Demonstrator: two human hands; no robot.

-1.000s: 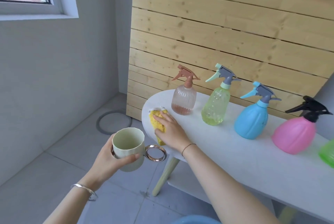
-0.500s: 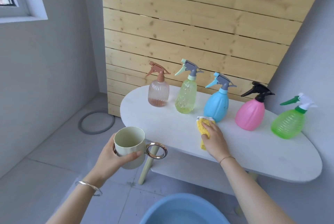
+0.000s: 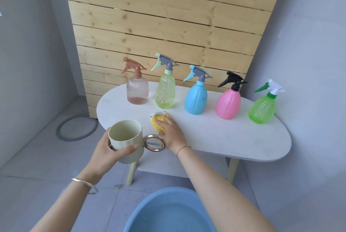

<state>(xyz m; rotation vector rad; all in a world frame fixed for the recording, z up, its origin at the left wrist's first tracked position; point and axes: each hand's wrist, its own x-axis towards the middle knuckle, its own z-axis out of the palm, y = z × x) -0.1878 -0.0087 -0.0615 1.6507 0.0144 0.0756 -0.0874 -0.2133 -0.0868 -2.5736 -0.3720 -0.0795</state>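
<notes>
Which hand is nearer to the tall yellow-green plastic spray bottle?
Right. The right hand presses a yellow sponge just in front of the bottle; the left hand grips a pale green cup farther away.

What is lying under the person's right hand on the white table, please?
A yellow sponge lies under the right hand, pressed flat on the white table. Its far end and left edge show past the fingers; the part beneath the palm is covered.
</notes>
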